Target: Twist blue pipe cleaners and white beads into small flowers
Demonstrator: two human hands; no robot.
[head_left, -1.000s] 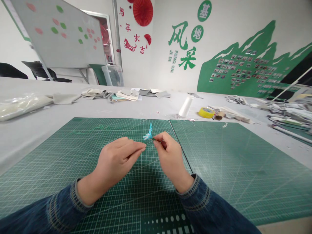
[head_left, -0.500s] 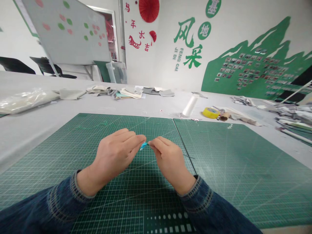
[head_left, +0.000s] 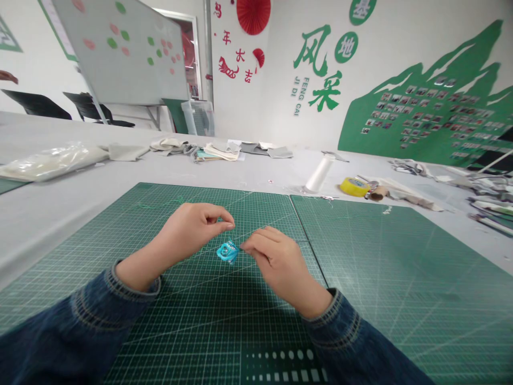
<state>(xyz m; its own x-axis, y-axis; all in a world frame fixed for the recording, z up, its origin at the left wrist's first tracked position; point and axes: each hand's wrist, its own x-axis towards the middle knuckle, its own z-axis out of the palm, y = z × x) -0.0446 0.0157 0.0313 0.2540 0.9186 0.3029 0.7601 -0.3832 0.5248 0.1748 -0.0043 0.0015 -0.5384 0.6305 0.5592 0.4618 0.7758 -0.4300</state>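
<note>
A small shiny turquoise flower-like piece (head_left: pixel 227 251), with folded edges and a ring shape in its middle, is held above the green cutting mat (head_left: pixel 192 331). My right hand (head_left: pixel 278 262) is closed in a pinch at its right edge, where a thin dark stem seems to enter the fingers. My left hand (head_left: pixel 196 227) is up and to the left of the piece, with thumb and forefinger pressed together. A faint strand seems to run from those fingertips down to the piece; what they hold is too fine to make out.
A second cutting mat (head_left: pixel 401 267) lies to the right. Beyond the mats are a white thread cone (head_left: pixel 319 174), yellow tape roll (head_left: pixel 355 186), cardboard tube (head_left: pixel 378 193), fabric scraps (head_left: pixel 220 152) and a plastic-wrapped bundle (head_left: pixel 52 161). Another person's hand (head_left: pixel 8 77) shows far left.
My left hand has moved off the turquoise piece, up and left. The piece now shows its face, held by my right hand. Another person's hand has appeared at the far left.
</note>
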